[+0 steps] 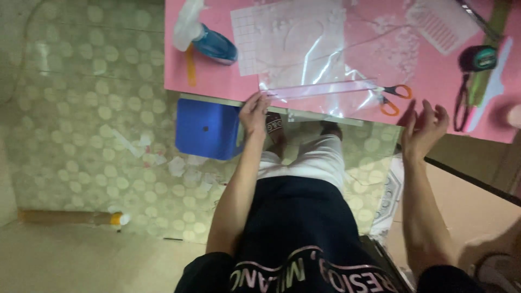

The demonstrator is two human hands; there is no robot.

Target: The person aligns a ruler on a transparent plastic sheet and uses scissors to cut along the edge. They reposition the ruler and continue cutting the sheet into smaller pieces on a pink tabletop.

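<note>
Ruler: clear, long, lying flat along the near edge of the pink table, partly over a clear plastic sheet. Left hand is at the table edge, fingertips touching the ruler's left end, fingers curled narrow; can't tell if it's pinching the ruler or just pressing it. Right hand is off the table, just below the edge, empty, fingers spread wide and pointing up toward the tabletop.

Scissors with orange handles sit at the ruler's right end, touching or just beside it. Grid paper lies under the plastic. Blue bottle at the back left, tape measure far right, well apart from both hands. Blue stool under the table, paper scraps on the floor near it.

Step, as I read it: positioning the ruler on the plastic, left hand anchoring one end. The next move needs the right hand at the far end or on the scissors. Risk: the ruler slides on slick plastic.
</note>
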